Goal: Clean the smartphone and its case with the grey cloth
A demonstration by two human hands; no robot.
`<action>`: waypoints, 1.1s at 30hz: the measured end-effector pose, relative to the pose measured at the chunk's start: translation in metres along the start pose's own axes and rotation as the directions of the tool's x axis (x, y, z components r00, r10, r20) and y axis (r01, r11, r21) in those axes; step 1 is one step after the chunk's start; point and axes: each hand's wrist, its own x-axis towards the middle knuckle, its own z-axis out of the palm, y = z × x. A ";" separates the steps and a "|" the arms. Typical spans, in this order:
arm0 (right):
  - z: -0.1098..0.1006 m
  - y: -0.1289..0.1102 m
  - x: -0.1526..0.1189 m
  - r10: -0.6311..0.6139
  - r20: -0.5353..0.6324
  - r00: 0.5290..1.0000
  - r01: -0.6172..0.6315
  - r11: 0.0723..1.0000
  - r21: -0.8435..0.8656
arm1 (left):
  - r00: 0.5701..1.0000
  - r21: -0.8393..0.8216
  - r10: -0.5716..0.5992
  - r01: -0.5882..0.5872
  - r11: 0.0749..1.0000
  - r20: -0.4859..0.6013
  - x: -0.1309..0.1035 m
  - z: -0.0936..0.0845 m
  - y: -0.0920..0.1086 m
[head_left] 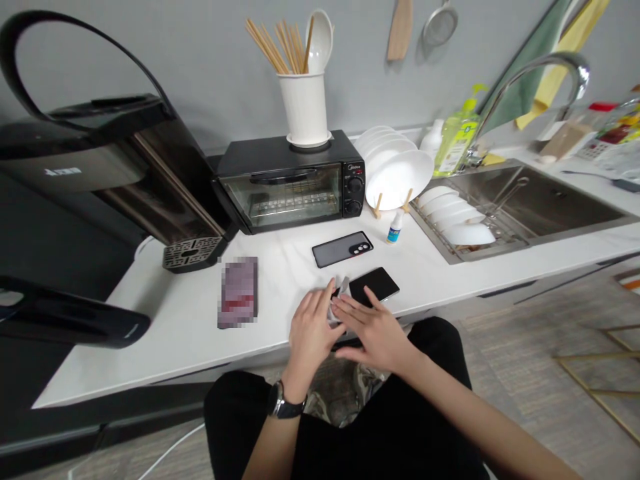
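Head view looks down on a white bench [190, 320] where both hands meet at the front edge. The left hand [313, 333], with a dark wristwatch [283, 403] on its wrist, is curled with its fingertips closed on a small crumpled white wipe [339, 300]. The right hand [373, 327] lies flat and open, fingers stretched toward the left, its fingertips touching the same wipe from the other side. Just beyond the right hand's fingers, touching or nearly touching the wipe, a black smartphone lying screen-up [374, 285] rests at a slant on the bench. Farther back, well clear of the hands, lies a dark phone case with camera cut-outs [343, 249], and near it stands a small white dropper bottle with a blue label [395, 228]. To the left of the hands, apart from them, a blurred reddish rectangular object [239, 292] lies flat. Behind stand a black toaster oven [290, 180] carrying a white utensil holder with chopsticks [303, 100], a stack of white plates in a wooden rack [395, 170], and a steel sink [530, 200] holding white bowls.
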 end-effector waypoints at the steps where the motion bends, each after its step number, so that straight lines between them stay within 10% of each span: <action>1: 0.000 0.001 -0.002 0.056 -0.026 0.998 -0.056 0.998 -0.013 | 1.000 -0.007 0.004 -0.004 1.000 -0.005 0.000 0.000 0.000; 4: 0.001 0.002 -0.006 0.246 -0.155 0.957 -0.258 0.964 -0.065 | 1.000 -0.021 0.021 -0.021 1.000 -0.010 0.000 0.000 0.000; 9: 0.000 0.007 -0.014 0.050 -0.051 0.997 -0.051 0.999 -0.019 | 1.000 -0.018 0.015 -0.015 1.000 0.013 0.000 -0.001 -0.001; 14: 0.000 0.012 -0.017 0.268 -0.207 0.941 -0.295 0.949 -0.113 | 1.000 -0.013 0.027 -0.027 1.000 0.011 0.001 0.002 0.000; 19: 0.010 -0.009 -0.015 0.097 -0.107 0.990 -0.100 0.995 -0.029 | 0.999 0.010 0.025 -0.026 1.000 0.040 0.000 0.001 -0.001; 24: 0.003 0.007 -0.007 0.276 -0.196 0.941 -0.292 0.955 -0.053 | 0.996 -0.073 0.038 -0.031 0.997 0.086 0.001 -0.006 0.002; 30: 0.019 -0.034 0.004 0.051 -0.050 0.997 -0.049 0.998 0.049 | 0.993 -0.085 0.008 0.002 0.996 0.116 -0.002 -0.005 -0.002; 33: 0.007 -0.016 -0.019 0.082 -0.045 0.996 -0.080 0.996 0.029 | 0.997 -0.121 0.005 0.005 0.993 0.083 -0.003 -0.005 -0.002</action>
